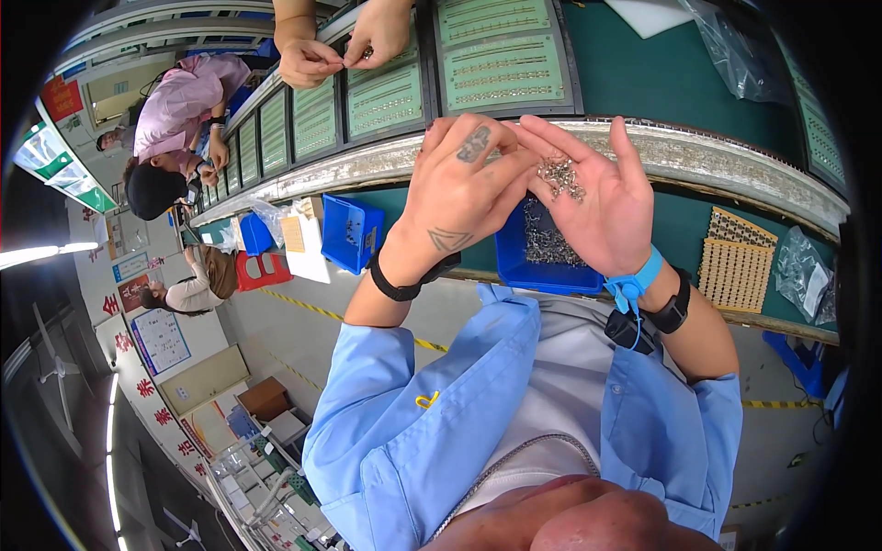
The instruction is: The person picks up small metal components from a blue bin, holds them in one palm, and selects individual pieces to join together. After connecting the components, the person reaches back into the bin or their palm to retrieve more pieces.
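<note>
Palm up, the right hand [602, 197] lies spread wide, thumb standing apart, with a little heap of small metal pieces [564, 180] resting loose on it. The left hand [467, 179] is half curled, its fingertips drawn together right at the heap's edge against the right hand's fingers; whether they pinch a piece I can't tell. So the pieces sit between the two hands, above a blue bin [551, 278] holding many more. Just beyond, green boards [501, 73] in dark frames line the surface [634, 78].
</note>
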Demonstrator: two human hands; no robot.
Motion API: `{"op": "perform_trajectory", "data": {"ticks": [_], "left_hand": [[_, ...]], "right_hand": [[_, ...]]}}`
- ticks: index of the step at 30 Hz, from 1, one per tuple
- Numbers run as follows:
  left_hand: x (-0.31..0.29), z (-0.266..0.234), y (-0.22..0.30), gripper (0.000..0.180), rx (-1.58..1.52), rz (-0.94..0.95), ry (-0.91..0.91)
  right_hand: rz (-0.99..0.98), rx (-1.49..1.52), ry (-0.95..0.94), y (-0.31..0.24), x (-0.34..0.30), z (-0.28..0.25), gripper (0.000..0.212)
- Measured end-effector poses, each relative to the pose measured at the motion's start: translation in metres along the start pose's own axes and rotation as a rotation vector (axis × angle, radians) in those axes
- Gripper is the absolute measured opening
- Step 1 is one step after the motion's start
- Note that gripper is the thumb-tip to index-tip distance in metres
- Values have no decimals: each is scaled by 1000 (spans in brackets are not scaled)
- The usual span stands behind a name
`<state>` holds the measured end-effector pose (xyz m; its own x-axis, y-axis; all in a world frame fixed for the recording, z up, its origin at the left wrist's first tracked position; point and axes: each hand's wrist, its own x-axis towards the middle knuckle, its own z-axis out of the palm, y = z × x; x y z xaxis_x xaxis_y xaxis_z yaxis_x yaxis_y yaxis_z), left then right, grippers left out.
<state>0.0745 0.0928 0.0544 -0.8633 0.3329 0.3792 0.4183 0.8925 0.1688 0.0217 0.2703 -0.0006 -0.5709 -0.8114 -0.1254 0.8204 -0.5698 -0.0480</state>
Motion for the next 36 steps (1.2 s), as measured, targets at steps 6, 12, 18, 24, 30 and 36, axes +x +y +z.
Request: {"op": "perform_trajectory", "data": {"ticks": [6,12,18,24,30,36], "left_hand": [[-1,4,3,22,26,12,40],[-1,0,3,15,-46,-106,57],[0,-9,2,12,-272,-258,14],[-1,-8,3,15,-397,-316,-6],[3,-1,4,17,-94,-41,155],[28,1,-23,16,-64,8,197]], "right_hand": [[18,6,-40,1,-1,-3,84],[-17,-329,77,3,-1,-2,61],[-333,-1093,70,10,-9,-4,25],[-336,-1192,114,6,-6,-3,14],[-80,-666,251,3,-5,2,13],[-90,-548,240,-3,-3,2,21]]}}
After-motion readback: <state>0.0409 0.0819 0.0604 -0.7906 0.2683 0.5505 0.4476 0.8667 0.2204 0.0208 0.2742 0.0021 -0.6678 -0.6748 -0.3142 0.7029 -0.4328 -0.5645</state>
